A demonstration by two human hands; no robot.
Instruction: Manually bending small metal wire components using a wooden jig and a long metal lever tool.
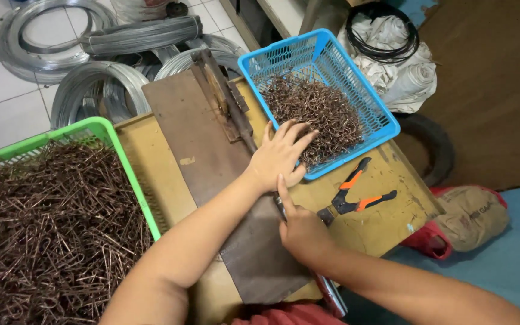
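Observation:
My left hand [281, 153] reaches across to the near edge of a blue plastic basket [386, 123], its fingers spread over the pile of brown bent wire pieces [317, 108] inside. Whether it grips any of them is hidden. My right hand [301, 230] rests closed on the long metal lever handle [332, 295] that runs over a dark metal plate [194, 135] on the yellowish workbench [386, 210]. The lever's head [224, 90] sits at the plate's far end.
A green basket [100, 126] at the left is heaped with brown bent wires. Orange-and-black pliers [356, 195] lie on the bench by the blue basket. Coils of grey wire [43, 36] lie on the tiled floor behind. White cloth and black cable [386, 36] sit far right.

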